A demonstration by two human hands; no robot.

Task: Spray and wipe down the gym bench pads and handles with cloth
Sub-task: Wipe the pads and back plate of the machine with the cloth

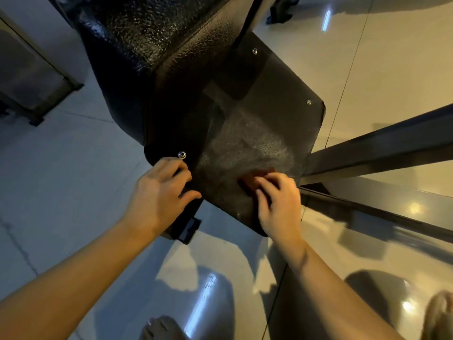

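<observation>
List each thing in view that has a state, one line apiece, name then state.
left hand: grips the near corner of the black plate.
right hand: presses the cloth down, fingers curled over it, blurred.
cloth: bunched under the fingers, against the black plate.
black plate: streaked with smears beside the cloth.
bench pad: glossy, touched by neither hand.

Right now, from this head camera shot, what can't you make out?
The cloth: head view, mostly under the right hand and motion-blurred; its size is unclear.
That hand's grip: fingers smeared by motion.
The left hand: covers the black plate at its corner; gripping or resting, cannot tell.
The bench pad: cut off by the top edge.
No spray bottle in frame.
</observation>
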